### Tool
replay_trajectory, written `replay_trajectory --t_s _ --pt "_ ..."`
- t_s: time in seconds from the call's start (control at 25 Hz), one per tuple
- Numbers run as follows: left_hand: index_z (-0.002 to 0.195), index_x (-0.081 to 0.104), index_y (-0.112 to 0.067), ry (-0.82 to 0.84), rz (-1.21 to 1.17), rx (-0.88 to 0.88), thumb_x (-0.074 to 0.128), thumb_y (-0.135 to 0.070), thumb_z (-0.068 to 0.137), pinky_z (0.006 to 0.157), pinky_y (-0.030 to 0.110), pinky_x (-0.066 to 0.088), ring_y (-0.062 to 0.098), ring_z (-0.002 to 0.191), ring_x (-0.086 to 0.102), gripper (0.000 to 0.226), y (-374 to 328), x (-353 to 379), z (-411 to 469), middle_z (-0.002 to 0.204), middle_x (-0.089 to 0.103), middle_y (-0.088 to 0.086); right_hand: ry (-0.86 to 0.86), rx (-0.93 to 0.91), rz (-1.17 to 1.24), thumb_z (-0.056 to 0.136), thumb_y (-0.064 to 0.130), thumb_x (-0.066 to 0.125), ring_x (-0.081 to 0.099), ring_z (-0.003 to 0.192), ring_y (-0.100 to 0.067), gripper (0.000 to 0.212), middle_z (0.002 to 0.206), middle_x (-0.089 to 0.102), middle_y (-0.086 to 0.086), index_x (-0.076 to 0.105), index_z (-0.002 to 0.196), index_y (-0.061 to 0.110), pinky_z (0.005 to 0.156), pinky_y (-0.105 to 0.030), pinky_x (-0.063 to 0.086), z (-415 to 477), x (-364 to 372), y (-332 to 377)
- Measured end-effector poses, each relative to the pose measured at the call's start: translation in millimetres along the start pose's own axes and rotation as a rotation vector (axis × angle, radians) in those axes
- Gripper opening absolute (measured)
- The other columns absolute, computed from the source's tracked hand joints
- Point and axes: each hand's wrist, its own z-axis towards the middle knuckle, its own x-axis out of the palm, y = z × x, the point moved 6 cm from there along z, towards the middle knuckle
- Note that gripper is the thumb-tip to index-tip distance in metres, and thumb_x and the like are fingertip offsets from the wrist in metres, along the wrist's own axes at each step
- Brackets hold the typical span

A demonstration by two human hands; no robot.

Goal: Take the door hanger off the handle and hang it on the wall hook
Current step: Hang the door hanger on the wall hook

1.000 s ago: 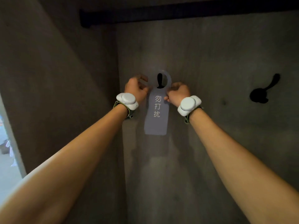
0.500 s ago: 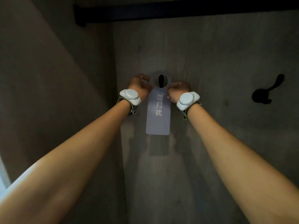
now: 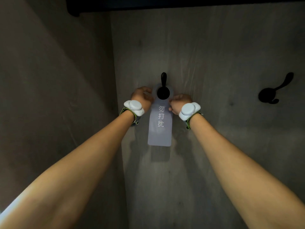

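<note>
A pale grey-blue door hanger (image 3: 159, 129) with white characters hangs flat against the wooden wall. Its round hole sits over the black wall hook (image 3: 163, 90), whose knob fills the hole and whose upper prong rises above the ring. My left hand (image 3: 142, 96) pinches the hanger's left upper edge beside the ring. My right hand (image 3: 179, 102) pinches its right upper edge. Both wrists carry white trackers.
A second black wall hook (image 3: 273, 91) is fixed to the same wooden wall (image 3: 214, 55) at the right. Another wooden panel (image 3: 57, 80) meets it at a corner on the left. A dark beam (image 3: 165, 4) runs along the top.
The hanger has come down over the hook, so the knob now fills its hole and the prong shows above the ring. Both hands lowered slightly with it.
</note>
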Motion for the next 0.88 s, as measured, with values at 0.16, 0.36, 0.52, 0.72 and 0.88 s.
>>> replay_trajectory --t_s 0.16,0.36,0.52,0.72,0.88 --pt "0.094 0.067 -0.012 0.009 -0.049 -0.023 0.071 -0.012 0.085 0.062 0.021 0.042 0.017 0.067 0.055 0.010 16 11 10 0.073 0.065 0.007 -0.064 -0.002 0.009 0.093 0.018 0.061 0.065 0.044 -0.006 0.025 0.070 0.069 -0.008 0.070 0.073 0.008 0.056 -0.022 0.055 7 4 -13" --pt "0.090 0.070 -0.024 -0.004 0.066 -0.025 0.065 -0.029 0.075 0.085 0.045 0.060 0.038 0.095 0.072 0.016 31 22 17 0.096 0.077 0.015 -0.006 0.019 -0.045 0.097 0.022 0.058 0.070 0.048 -0.003 0.032 0.079 0.072 -0.010 0.071 0.072 0.009 0.053 -0.011 0.054 20 11 -25" --pt "0.082 0.067 -0.030 0.004 0.112 -0.046 0.061 -0.022 0.080 0.080 0.037 0.061 0.030 0.089 0.074 0.010 45 32 22 0.070 0.069 -0.006 -0.019 0.041 0.053 0.099 0.023 0.059 0.065 0.039 -0.001 0.021 0.081 0.072 -0.007 0.071 0.098 0.006 0.042 -0.010 0.049 23 16 -33" --pt "0.092 0.069 -0.015 -0.012 0.060 -0.042 0.060 -0.018 0.076 0.083 0.042 0.060 0.034 0.091 0.072 0.018 40 32 22 0.090 0.077 0.015 -0.040 0.056 0.077 0.097 0.024 0.062 0.064 0.035 -0.001 0.020 0.070 0.072 -0.011 0.072 0.091 0.007 0.042 -0.014 0.051 26 17 -39" --pt "0.109 0.069 -0.007 -0.005 0.124 -0.043 0.070 -0.016 0.081 0.088 0.038 0.058 0.028 0.095 0.072 0.030 36 32 12 0.103 0.076 0.013 -0.057 0.071 0.093 0.095 0.018 0.062 0.079 0.072 -0.026 0.030 0.073 0.071 -0.012 0.064 0.066 0.012 0.081 -0.042 0.065 20 14 -39"
